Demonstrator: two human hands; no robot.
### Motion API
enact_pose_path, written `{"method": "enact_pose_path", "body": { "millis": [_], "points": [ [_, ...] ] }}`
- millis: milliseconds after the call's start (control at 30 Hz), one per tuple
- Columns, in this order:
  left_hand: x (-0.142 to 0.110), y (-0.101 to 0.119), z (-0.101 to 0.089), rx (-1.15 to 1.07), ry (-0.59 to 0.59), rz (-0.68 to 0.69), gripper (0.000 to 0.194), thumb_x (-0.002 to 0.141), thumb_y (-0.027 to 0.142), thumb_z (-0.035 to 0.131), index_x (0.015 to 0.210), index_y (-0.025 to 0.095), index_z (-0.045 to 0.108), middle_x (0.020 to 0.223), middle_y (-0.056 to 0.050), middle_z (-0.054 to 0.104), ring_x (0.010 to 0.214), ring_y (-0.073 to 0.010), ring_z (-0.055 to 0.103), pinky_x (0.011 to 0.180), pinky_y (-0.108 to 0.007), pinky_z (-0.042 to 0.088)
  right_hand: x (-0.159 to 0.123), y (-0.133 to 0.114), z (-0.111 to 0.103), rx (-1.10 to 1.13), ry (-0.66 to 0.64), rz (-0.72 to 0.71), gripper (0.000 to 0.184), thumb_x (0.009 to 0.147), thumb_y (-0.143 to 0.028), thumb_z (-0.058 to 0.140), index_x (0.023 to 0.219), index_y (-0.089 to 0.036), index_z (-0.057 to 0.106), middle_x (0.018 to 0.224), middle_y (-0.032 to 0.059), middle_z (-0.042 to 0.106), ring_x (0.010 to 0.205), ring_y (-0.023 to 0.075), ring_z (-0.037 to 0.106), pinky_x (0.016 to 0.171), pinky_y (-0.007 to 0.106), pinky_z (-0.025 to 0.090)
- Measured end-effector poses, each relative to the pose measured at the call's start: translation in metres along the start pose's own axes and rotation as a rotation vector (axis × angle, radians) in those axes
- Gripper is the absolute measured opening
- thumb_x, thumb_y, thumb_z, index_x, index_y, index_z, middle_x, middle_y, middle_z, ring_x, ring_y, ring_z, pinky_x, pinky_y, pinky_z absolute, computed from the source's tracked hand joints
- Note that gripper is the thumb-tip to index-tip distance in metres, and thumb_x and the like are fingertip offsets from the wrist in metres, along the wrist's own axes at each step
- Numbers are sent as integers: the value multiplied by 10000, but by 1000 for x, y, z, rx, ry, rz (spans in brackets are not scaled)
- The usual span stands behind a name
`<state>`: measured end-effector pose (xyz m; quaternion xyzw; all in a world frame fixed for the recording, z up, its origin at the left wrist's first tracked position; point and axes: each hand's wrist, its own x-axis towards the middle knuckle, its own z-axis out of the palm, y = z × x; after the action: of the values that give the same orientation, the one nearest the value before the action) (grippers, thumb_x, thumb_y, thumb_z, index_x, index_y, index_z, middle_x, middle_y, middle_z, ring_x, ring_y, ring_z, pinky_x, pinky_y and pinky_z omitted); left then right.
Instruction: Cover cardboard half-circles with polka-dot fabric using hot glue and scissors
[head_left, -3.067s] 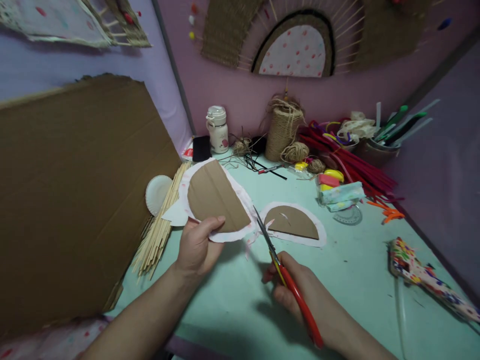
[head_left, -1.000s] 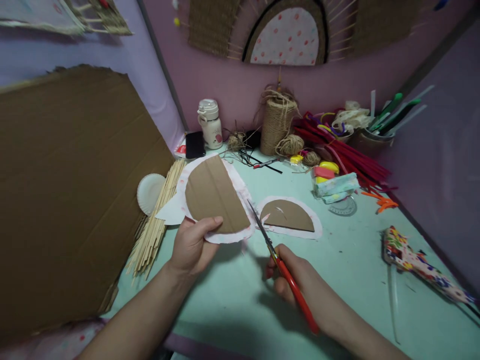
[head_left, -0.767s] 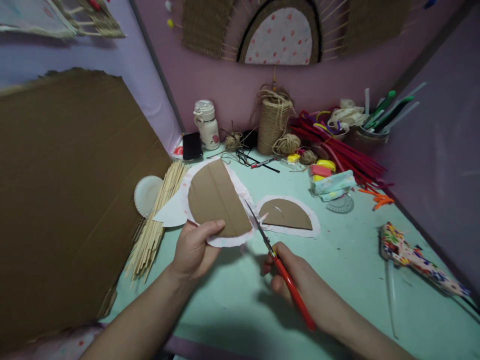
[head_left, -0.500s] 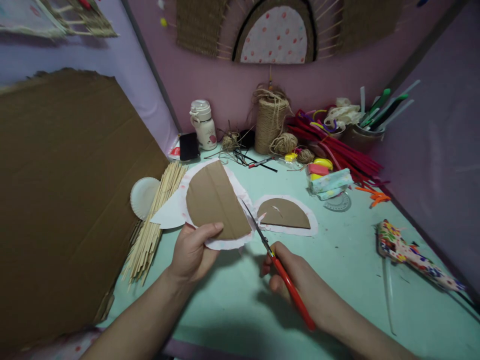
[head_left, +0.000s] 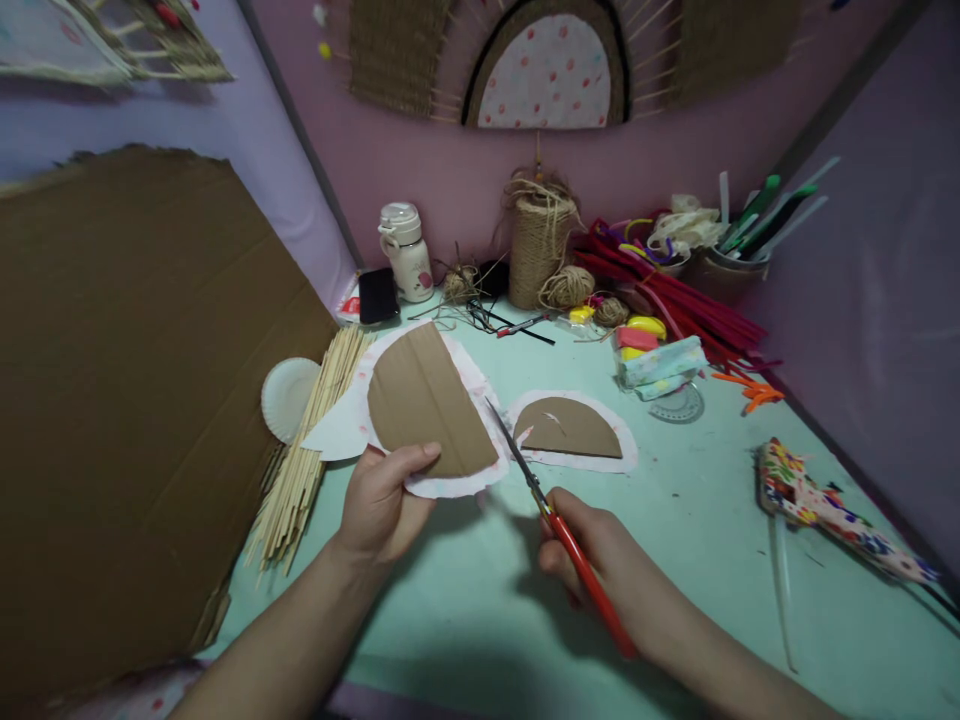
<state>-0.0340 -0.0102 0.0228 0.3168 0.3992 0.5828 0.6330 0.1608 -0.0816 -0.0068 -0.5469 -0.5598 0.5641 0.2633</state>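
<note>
My left hand (head_left: 390,500) grips a half-round cardboard piece (head_left: 431,405) by its lower edge, thumb on top. White spotted paper (head_left: 469,365) lies behind the cardboard and sticks out around it as a border. In my right hand (head_left: 592,545) is a pair of scissors (head_left: 577,560) with red handles. Their blades point up and left, beside the straight right side of the piece; whether they touch the paper I cannot tell. A smaller half-round cardboard piece (head_left: 574,425) lies on paper on the table, just right of the blades.
Bamboo sticks (head_left: 307,450) and a white paper plate (head_left: 289,400) lie left, by a large cardboard sheet (head_left: 150,400). A bottle (head_left: 409,255), twine roll (head_left: 538,245) and red pipe cleaners (head_left: 690,290) line the back. A patterned glue gun (head_left: 840,515) rests right.
My right hand and the scissors have shifted slightly right, away from the piece's edge. The held piece has moved a little left.
</note>
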Motion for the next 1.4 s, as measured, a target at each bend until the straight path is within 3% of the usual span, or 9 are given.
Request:
{"method": "enact_pose_path", "body": {
  "millis": [200,400,600,1000,1400],
  "points": [
    [1,2,1,-8,20,7,677,630,144,744,1276,270,583,1075,-54,734,1096,-308,645,988,-496,492,0,-1,0,-13,11,46,241,843,-367,533,723,-244,364,597,-51,565,512,113,494,484,222,364],
    [1,3,1,-33,33,17,703,634,114,744,1297,273,569,1074,-57,736,1079,-303,657,982,-489,502,-1,3,0,47,-8,47,182,843,-311,512,747,-243,372,642,-57,583,431,83,431,434,214,338],
    [0,0,0,5,-4,50,685,655,118,747,1296,284,573,1067,-48,742,1068,-292,666,983,-466,510,-3,3,-1,78,-23,27,102,793,-186,493,810,-241,409,660,-60,620,512,95,439,463,198,312],
    [-3,-2,2,5,-52,-52,715,634,140,773,1313,227,567,1067,-78,744,1013,-294,689,953,-437,528,-3,-1,-2,21,-17,32,131,825,-228,523,800,-236,395,659,-64,568,514,86,403,480,196,309],
    [-3,-3,2,4,-41,-23,722,636,116,770,1318,239,567,1072,-70,746,1027,-294,686,961,-429,524,-1,1,-2,29,2,4,280,845,-394,553,746,-244,338,582,-77,494,444,79,416,476,217,332]
  ]
}}
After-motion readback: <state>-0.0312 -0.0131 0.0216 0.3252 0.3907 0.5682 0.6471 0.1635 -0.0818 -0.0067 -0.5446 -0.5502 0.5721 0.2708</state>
